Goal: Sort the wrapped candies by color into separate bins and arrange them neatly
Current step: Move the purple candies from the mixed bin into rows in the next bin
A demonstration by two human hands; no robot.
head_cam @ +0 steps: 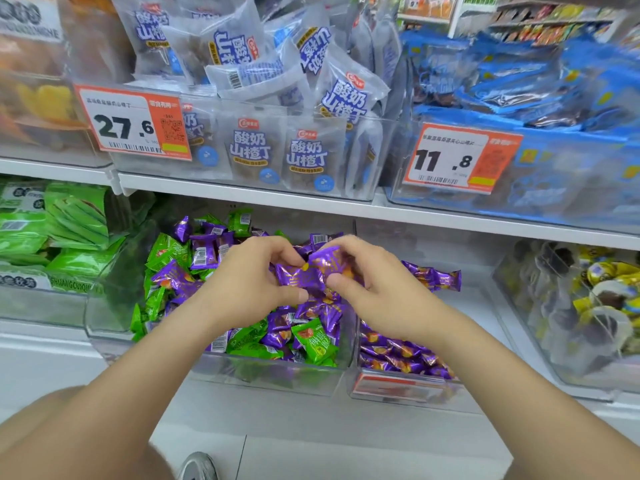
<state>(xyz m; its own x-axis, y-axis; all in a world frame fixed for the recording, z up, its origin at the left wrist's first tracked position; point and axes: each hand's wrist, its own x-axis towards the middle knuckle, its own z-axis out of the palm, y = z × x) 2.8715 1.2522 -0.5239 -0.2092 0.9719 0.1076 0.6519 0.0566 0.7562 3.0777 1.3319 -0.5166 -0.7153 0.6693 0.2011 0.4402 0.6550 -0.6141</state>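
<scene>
Two hands meet over a shop bin. The left hand [256, 271] and the right hand [375, 292] both curl onto one small bunch of purple candies [313, 273], fingers and thumbs pinching the wrappers between them.

Directly beneath the hands sits the mixed bin [277, 379], where green candies [313, 341] lie tangled among many more purple ones. By that look the sorting is well short of done. Just right of the right hand, the neighbouring bin [381, 400] holds only purple pieces, the likely home for this handful.

The risk lies in the grip: several slick wrappers shared between two hands make a loose bundle. One could slip out on the way across the dividing wall and drop back into the mix, or a green piece could ride along unnoticed.

Above the hands, frosted packs [249, 150] read 酸奶山楂丁, and an orange price tag [133, 124] up to the left shows 27.6. Up to the right, a second tag [457, 157] shows 11.8 on a bin of blue packs [519, 81]. The tags' small print is too fine to read. Barcodes show on several candy wrappers; their lettering cannot be made out.

Far left lie green packs [69, 220] — far right, yellow-wrapped sweets [606, 282].
</scene>
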